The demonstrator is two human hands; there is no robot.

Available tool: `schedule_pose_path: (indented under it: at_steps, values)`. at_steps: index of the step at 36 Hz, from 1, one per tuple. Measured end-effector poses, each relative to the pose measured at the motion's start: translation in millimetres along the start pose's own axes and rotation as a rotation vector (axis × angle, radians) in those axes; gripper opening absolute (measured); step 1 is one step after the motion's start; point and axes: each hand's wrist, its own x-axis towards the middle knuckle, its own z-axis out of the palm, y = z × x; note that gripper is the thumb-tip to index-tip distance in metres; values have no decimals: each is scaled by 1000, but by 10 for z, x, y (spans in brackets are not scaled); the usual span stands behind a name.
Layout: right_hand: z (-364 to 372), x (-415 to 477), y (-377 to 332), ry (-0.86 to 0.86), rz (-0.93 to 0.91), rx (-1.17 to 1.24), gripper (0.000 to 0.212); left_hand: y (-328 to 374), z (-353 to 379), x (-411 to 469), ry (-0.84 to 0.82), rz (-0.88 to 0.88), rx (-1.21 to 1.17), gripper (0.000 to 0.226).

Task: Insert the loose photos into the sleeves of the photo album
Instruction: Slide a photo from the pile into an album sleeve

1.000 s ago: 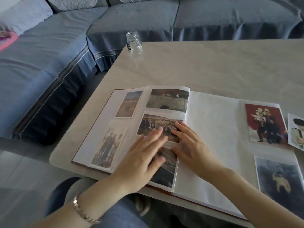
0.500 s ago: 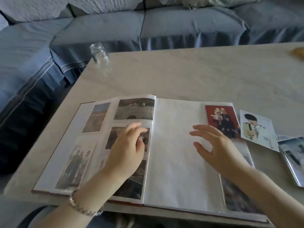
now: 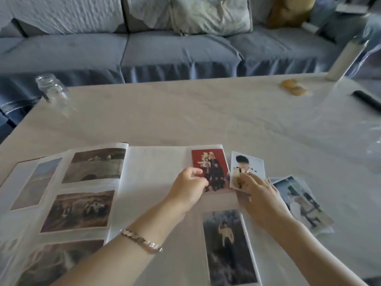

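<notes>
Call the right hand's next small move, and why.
Probably lift the portrait photo and carry it over the album's right page. The right hand has its fingers on that photo, though the grip is unclear in the blur, and the left hand sits curled beside the red photo there.

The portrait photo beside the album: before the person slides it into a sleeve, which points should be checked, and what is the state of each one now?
1. Contact: ok. The fingers of the right hand lie on the lower part of the portrait photo.
2. Firm grip on that photo: cannot tell, the picture is blurred there.
3. The photo album lies open: ok.
4. Free space on the right page: ok, there is a bare white area left of the red photo.
5. Sleeve held open: cannot tell. The left hand has curled fingers at the red photo's lower left edge.
6. The other loose photos are out of the way: ok, they lie right of the album.
</notes>
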Motion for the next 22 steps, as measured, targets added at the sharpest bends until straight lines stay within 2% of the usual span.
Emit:
schedule_pose_path:
  at_steps: [2, 5, 8, 9, 11, 14, 16, 18, 20, 22]
  values:
    - [17, -16, 60, 67, -82, -48, 47, 18, 63, 5, -15, 3, 7, 26]
    - [46, -15, 176, 262, -159, -79, 54, 43, 135, -16, 14, 33, 34, 21]
    - [-22, -46, 179, 470, -260, 11, 28, 87, 199, -45, -12, 51, -23, 21]
    - [-55, -67, 165, 504, -300, 28, 29, 114, 224, -63, -67, 30, -93, 23]
    - [-143, -112, 118, 479, -425, 32, 32, 159, 283, -68, -134, -18, -220, 26]
    - [-242, -200, 83, 384, -496, 108, 40, 233, 352, -63, -53, -5, -286, 39]
    - [-341, -276, 83, 308, -357, 267, 53, 259, 381, -35, 14, 45, -272, 44]
    - [-456, -333, 106, 253, -124, 535, 65, 281, 403, -54, 45, 131, -192, 40]
    - [-547, -333, 155, 233, 150, 892, 60, 283, 444, -93, 45, 215, -112, 39]
    - [-622, -303, 200, 173, 310, 1152, 49, 271, 514, -139, 7, 271, -26, 35]
